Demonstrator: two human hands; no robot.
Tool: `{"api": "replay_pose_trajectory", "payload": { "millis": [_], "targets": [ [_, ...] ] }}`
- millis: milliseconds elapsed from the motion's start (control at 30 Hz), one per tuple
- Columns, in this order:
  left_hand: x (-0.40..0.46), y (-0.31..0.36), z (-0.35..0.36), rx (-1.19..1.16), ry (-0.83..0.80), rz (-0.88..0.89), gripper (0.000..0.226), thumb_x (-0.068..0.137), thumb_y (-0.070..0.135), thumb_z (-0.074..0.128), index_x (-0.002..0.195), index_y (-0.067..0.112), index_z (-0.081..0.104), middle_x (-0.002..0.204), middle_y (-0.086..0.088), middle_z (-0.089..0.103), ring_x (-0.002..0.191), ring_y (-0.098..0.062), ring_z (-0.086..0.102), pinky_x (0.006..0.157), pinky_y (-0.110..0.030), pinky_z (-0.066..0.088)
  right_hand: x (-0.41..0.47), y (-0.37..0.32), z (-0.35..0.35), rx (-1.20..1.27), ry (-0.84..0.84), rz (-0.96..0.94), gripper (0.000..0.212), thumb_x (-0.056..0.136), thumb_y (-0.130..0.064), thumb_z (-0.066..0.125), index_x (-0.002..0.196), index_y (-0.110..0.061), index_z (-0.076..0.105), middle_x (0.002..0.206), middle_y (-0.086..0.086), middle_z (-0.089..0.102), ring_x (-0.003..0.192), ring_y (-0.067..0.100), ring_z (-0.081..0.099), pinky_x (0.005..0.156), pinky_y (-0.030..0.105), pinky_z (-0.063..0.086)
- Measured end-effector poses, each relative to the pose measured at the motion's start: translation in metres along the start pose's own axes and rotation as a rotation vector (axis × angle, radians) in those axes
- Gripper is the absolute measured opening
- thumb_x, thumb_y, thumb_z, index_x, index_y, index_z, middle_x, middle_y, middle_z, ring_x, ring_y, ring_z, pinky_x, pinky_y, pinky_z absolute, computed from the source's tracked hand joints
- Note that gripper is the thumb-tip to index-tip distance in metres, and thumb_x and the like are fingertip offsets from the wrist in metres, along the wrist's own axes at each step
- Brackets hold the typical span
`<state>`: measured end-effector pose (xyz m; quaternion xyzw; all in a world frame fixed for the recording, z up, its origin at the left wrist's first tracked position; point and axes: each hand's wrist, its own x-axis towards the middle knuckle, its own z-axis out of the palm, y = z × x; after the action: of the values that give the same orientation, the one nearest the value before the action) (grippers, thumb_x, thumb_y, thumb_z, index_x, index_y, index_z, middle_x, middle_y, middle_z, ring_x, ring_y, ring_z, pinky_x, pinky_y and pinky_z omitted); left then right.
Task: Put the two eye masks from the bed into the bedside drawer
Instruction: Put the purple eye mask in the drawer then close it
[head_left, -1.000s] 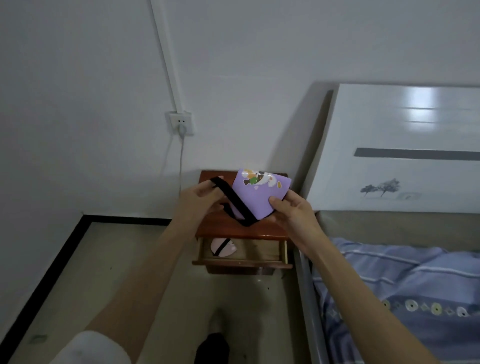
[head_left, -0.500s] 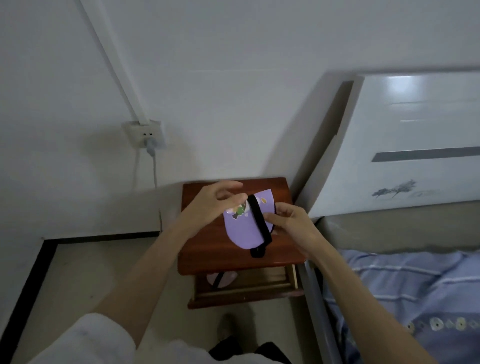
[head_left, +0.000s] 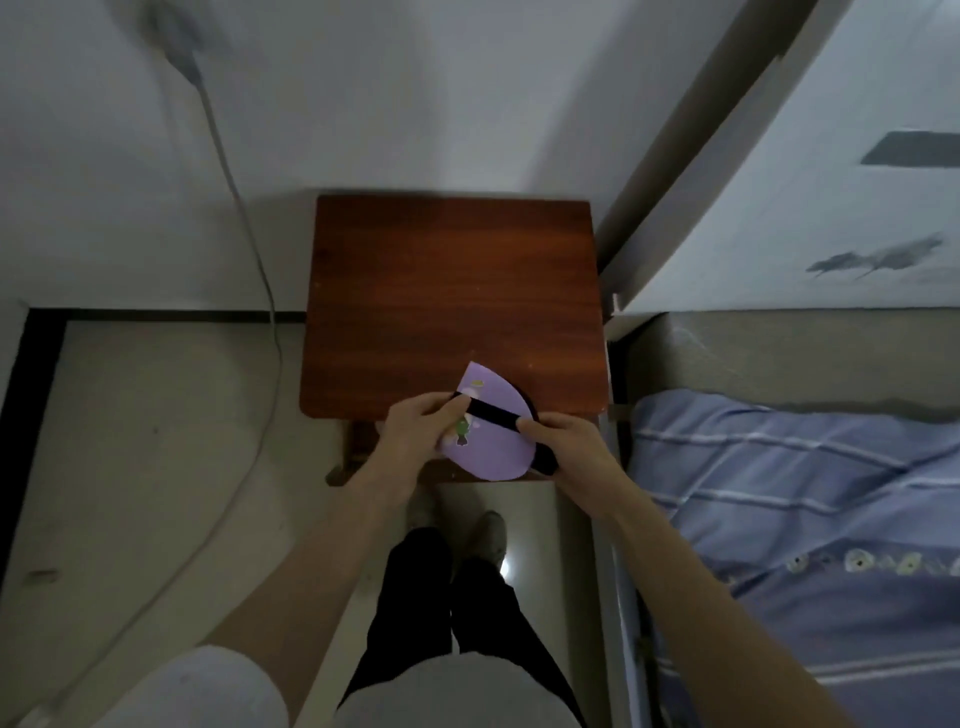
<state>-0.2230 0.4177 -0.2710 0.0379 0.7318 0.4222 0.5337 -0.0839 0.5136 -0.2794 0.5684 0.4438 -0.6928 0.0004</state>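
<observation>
You pinch the folded purple eye mask (head_left: 488, 436) between left hand (head_left: 418, 436) and right hand (head_left: 569, 449) over the nightstand's (head_left: 452, 291) front edge — light, floppy, likely best gripped by fabric, not strap (head_left: 493, 415)

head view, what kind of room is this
Most likely a bedroom: a bed with a blue striped cover, a white headboard, and a wooden bedside table against the wall.
</observation>
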Motion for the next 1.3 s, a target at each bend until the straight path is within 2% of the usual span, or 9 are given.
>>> {"api": "replay_pose_trajectory", "payload": {
  "millis": [133,300,433,633,767,933,1067,1167,1300],
  "targets": [
    [0.026,-0.072,0.011,0.054,0.043,-0.116,0.031,0.09,0.023,0.052,0.117,0.009,0.058,0.093,-0.005,0.063,0.08,-0.016,0.058,0.062,-0.02,0.052,0.036,0.055,0.0,0.053,0.001,0.215,0.01,0.085,-0.003,0.057,0.092,0.003,0.062,0.116,0.023,0.059,0.112,0.041,0.055,0.091,0.043,0.049],
    [0.055,-0.14,-0.008,0.516,0.159,0.191,0.033,0.09,0.016,0.05,0.122,0.008,0.052,0.118,-0.012,0.06,0.111,-0.03,0.054,0.09,-0.033,0.044,0.09,0.095,0.008,0.025,0.129,0.272,0.009,0.079,0.007,0.051,0.083,0.008,0.06,0.111,0.031,0.059,0.099,0.034,0.058,0.095,0.048,0.046],
    [0.08,-0.166,-0.028,0.967,0.103,0.468,0.043,0.088,0.021,0.051,0.129,0.009,0.047,0.128,-0.02,0.054,0.119,-0.039,0.049,0.099,-0.054,0.041,0.126,0.101,0.016,-0.09,0.176,0.08,0.013,0.081,0.001,0.055,0.088,-0.002,0.065,0.094,0.013,0.063,0.086,0.025,0.058,0.075,0.033,0.049],
    [0.094,-0.188,-0.043,1.213,-0.015,0.537,0.04,0.091,0.026,0.048,0.13,0.02,0.048,0.133,-0.017,0.053,0.123,-0.033,0.049,0.109,-0.048,0.031,0.157,0.112,0.028,-0.436,0.291,-0.08,0.034,0.086,-0.006,0.049,0.057,-0.024,0.046,0.059,-0.006,0.049,0.056,0.007,0.045,0.048,0.016,0.033],
    [0.095,-0.194,-0.047,1.243,0.019,0.618,0.036,0.089,0.021,0.052,0.125,0.02,0.054,0.121,-0.015,0.063,0.11,-0.031,0.059,0.099,-0.045,0.04,0.167,0.116,0.034,-0.466,0.39,-0.088,0.018,0.089,-0.013,0.049,0.084,-0.004,0.064,0.08,0.01,0.064,0.07,0.021,0.055,0.067,0.027,0.041],
    [0.096,-0.192,-0.047,1.242,0.069,0.662,0.031,0.085,0.021,0.06,0.116,0.018,0.061,0.11,-0.011,0.07,0.096,-0.029,0.065,0.088,-0.043,0.048,0.155,0.123,0.029,-0.715,0.349,-0.132,0.032,0.091,-0.016,0.046,0.121,-0.008,0.054,0.108,0.018,0.067,0.094,0.034,0.063,0.078,0.034,0.048],
    [0.096,-0.192,-0.047,1.262,0.078,0.67,0.032,0.082,0.026,0.062,0.113,0.016,0.062,0.11,-0.008,0.07,0.095,-0.027,0.066,0.086,-0.041,0.049,0.117,0.136,0.025,-0.888,0.27,-0.345,0.03,0.09,-0.023,0.05,0.116,-0.01,0.057,0.112,0.012,0.066,0.103,0.028,0.061,0.089,0.039,0.049],
    [0.098,-0.19,-0.045,1.261,0.123,0.705,0.029,0.076,0.022,0.071,0.103,0.015,0.066,0.098,-0.006,0.075,0.085,-0.024,0.069,0.078,-0.038,0.053,0.095,0.149,0.02,-1.218,0.144,-0.434,0.039,0.084,-0.037,0.059,0.112,-0.01,0.061,0.113,0.012,0.066,0.107,0.03,0.059,0.095,0.045,0.046],
    [0.1,-0.187,-0.046,1.382,0.204,0.76,0.029,0.07,0.026,0.077,0.094,0.013,0.066,0.082,-0.007,0.072,0.075,-0.026,0.068,0.067,-0.035,0.053,0.098,0.144,0.017,-1.428,0.186,-0.612,0.023,0.073,-0.02,0.073,0.092,-0.007,0.069,0.092,0.013,0.073,0.091,0.034,0.066,0.084,0.045,0.049]
  ]
}}
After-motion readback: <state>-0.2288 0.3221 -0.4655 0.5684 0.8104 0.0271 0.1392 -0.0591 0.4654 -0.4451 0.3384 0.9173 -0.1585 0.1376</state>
